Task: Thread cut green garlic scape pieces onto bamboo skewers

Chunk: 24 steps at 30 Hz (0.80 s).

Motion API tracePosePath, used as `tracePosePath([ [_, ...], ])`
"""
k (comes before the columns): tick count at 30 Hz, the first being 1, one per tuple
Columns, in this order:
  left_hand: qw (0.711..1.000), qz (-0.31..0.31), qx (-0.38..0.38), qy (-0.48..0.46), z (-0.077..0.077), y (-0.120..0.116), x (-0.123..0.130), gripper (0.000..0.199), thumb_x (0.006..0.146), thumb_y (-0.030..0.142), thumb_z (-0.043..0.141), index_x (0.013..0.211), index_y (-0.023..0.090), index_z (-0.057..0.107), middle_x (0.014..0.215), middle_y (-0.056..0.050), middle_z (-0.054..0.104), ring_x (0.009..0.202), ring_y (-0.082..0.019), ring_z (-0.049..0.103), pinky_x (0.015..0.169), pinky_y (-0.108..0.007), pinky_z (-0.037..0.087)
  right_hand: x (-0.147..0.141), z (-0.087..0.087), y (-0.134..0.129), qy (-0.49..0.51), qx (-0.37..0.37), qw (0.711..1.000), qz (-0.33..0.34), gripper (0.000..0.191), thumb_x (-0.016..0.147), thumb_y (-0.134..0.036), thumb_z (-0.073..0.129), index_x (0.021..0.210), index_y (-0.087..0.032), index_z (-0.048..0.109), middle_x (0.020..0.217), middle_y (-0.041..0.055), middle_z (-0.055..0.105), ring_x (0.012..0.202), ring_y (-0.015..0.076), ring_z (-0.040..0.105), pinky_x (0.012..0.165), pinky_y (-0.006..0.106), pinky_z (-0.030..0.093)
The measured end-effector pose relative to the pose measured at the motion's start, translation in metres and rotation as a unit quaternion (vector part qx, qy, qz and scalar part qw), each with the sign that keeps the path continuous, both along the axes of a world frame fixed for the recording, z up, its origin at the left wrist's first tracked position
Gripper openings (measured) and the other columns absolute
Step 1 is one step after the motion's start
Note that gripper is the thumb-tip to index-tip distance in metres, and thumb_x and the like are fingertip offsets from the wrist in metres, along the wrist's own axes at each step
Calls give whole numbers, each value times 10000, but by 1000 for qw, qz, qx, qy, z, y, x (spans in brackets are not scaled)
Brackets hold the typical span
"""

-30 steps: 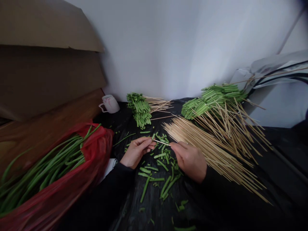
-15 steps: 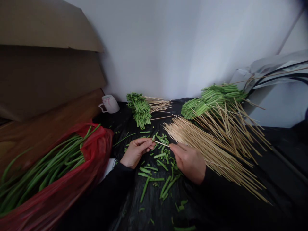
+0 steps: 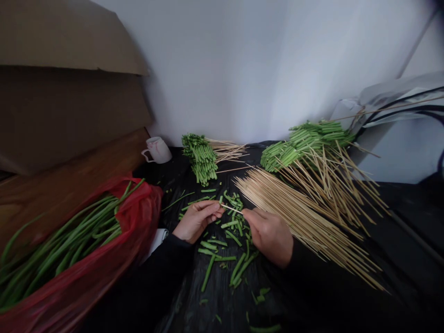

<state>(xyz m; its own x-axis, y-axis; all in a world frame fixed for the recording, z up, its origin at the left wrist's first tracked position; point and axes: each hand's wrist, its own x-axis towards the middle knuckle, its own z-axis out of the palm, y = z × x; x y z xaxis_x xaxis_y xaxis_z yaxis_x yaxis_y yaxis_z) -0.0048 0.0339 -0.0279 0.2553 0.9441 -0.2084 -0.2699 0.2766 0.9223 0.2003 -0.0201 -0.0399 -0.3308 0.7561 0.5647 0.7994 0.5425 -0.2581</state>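
Note:
My left hand point(image 3: 197, 221) pinches a short piece of green bean point(image 3: 221, 199) between thumb and fingertips. A thin bamboo skewer point(image 3: 232, 209) runs from that piece to my right hand point(image 3: 272, 237), whose fingers are closed round the skewer. Its tip meets the bean at my left fingertips; how deep it goes in cannot be seen. Below both hands, cut bean pieces point(image 3: 208, 273) lie scattered on black plastic sheeting point(image 3: 190, 296). Just right of my right hand is a wide heap of bare bamboo skewers point(image 3: 305, 222).
Skewered bean stacks stand at the back, one left point(image 3: 203, 162) and a larger one right point(image 3: 308, 143). A red plastic bag point(image 3: 138, 222) of long green beans point(image 3: 79, 231) lies at left. Behind it are a white mug point(image 3: 159, 150) and a cardboard box point(image 3: 72, 106). A pale wall closes the back.
My right hand has shifted slightly left with the skewer, towards my left hand. The left hand keeps its pinch on the bean piece almost in place.

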Motion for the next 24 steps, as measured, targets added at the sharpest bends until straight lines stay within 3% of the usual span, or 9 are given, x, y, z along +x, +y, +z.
tracePosePath([
  [16,1000,-5,-6,-1,2,-3,1,219,623,278,843,763,129,766,716,-45,735,616,-82,623,629,-176,483,-7,0,-1,26,-30,999,-5,289,942,-126,364,995,-144,647,787,54,667,725,160,620,656,265,398],
  [24,994,-73,47,70,-1,-11,10,192,690,328,791,779,160,764,778,-63,746,680,-130,636,661,-232,465,-16,5,-1,33,-44,998,4,289,940,-127,360,974,-161,644,800,52,674,768,162,631,675,254,423],
])
